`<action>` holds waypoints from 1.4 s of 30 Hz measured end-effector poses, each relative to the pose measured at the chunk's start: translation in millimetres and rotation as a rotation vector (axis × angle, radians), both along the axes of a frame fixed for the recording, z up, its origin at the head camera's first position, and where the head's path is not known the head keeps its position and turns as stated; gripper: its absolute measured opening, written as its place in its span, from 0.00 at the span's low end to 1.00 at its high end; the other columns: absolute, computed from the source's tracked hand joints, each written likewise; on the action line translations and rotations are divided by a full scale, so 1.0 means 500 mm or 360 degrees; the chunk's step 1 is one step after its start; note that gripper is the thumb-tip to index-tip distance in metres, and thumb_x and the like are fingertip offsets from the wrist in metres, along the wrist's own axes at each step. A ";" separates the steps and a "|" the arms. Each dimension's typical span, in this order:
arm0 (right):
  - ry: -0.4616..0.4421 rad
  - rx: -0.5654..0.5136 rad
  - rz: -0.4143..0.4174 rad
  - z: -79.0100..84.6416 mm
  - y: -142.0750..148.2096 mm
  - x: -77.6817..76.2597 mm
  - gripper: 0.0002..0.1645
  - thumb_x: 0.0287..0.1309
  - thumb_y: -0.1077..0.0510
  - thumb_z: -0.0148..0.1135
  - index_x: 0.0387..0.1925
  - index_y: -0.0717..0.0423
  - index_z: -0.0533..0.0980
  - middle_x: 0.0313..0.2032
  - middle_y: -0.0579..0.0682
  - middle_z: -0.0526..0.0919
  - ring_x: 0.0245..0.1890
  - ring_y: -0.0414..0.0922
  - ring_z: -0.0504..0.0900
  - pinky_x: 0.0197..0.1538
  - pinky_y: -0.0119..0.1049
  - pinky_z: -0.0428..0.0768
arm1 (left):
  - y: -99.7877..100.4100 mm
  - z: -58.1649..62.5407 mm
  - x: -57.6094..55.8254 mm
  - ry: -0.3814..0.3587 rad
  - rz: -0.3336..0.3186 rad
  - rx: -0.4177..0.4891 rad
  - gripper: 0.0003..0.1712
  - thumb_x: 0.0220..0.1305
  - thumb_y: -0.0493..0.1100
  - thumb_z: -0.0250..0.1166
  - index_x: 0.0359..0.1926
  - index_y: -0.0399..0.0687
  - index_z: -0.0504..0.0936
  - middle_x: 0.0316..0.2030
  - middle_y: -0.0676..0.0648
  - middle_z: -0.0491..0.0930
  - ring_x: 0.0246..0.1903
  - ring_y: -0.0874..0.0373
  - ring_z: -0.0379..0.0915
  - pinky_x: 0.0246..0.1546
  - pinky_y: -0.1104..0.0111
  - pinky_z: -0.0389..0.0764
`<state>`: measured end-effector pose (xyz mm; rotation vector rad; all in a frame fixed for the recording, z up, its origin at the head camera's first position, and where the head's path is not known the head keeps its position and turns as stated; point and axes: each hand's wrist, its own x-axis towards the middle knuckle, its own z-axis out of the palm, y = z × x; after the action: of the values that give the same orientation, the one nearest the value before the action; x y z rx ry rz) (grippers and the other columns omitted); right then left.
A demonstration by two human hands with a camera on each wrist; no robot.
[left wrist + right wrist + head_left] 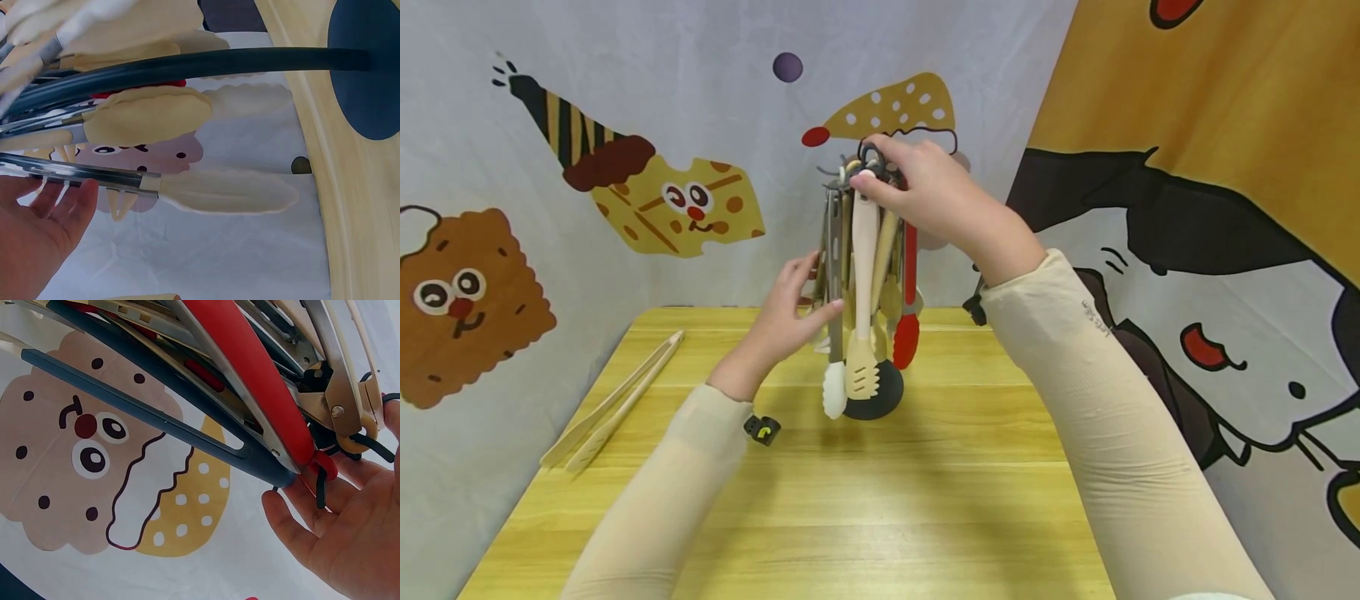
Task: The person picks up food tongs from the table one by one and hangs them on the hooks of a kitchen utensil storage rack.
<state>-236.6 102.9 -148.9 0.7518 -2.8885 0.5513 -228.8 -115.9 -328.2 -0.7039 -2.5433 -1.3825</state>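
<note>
A rotating rack hung with several kitchen tongs stands on a round dark base [880,398]. At its top my right hand [928,187] curls round the upper end of cream tongs [862,250], thumb in front, beside the hooks. In the right wrist view the fingers [297,531] lie behind red tongs [256,381] and dark blue tongs [144,415]. My left hand [778,321] is at the rack's left side, its fingers extended by silver tongs with a white tip [834,390]. In the left wrist view its fingertips touch those tongs' metal arm [94,175].
Beige tongs [613,400] lie on the left of the wooden table [865,508]. A cloth with cartoon prints [700,50] hangs behind and on both sides. A small black device [763,430] shows by my left wrist.
</note>
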 end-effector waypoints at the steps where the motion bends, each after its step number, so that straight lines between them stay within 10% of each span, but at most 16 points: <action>1: -0.0008 -0.0003 0.0000 0.000 0.000 0.000 0.40 0.63 0.32 0.43 0.72 0.42 0.54 0.60 0.51 0.71 0.56 0.45 0.71 0.60 0.45 0.70 | -0.001 0.001 -0.001 0.0002 0.0002 0.0006 0.50 0.60 0.58 0.62 0.75 0.53 0.45 0.69 0.42 0.53 0.64 0.47 0.57 0.57 0.53 0.72; 15: 0.0019 0.0018 -0.0008 -0.002 0.001 0.000 0.41 0.63 0.31 0.43 0.72 0.42 0.54 0.62 0.52 0.69 0.60 0.46 0.68 0.63 0.45 0.68 | -0.003 -0.002 -0.008 -0.0013 -0.0051 0.0039 0.49 0.61 0.50 0.63 0.75 0.54 0.44 0.72 0.45 0.49 0.68 0.48 0.52 0.62 0.50 0.66; 25: 0.0003 0.0010 -0.0027 -0.004 0.001 0.002 0.41 0.63 0.31 0.43 0.72 0.40 0.53 0.63 0.53 0.67 0.61 0.47 0.65 0.64 0.46 0.67 | 0.012 0.057 0.050 -0.0077 -0.0087 0.0018 0.43 0.65 0.43 0.59 0.74 0.42 0.45 0.73 0.40 0.48 0.69 0.43 0.50 0.64 0.48 0.62; 32: -0.0002 0.0006 -0.0032 -0.005 0.001 0.003 0.40 0.63 0.30 0.42 0.72 0.39 0.53 0.63 0.53 0.67 0.61 0.48 0.65 0.63 0.47 0.67 | -0.011 -0.012 -0.004 -0.0039 -0.0095 0.0043 0.42 0.67 0.47 0.58 0.75 0.51 0.45 0.74 0.47 0.47 0.70 0.46 0.49 0.63 0.47 0.62; 42: 0.0071 0.0013 0.0014 -0.005 0.001 -0.004 0.40 0.63 0.31 0.42 0.71 0.44 0.57 0.56 0.51 0.73 0.52 0.46 0.68 0.55 0.44 0.70 | -0.082 -0.058 0.008 -0.0062 0.0021 0.0014 0.39 0.69 0.55 0.54 0.74 0.55 0.47 0.72 0.47 0.52 0.69 0.46 0.51 0.63 0.46 0.61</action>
<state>-238.6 103.4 -151.3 0.7681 -2.8493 0.5175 -224.6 -156.7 -357.2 -0.6637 -2.5649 -1.4160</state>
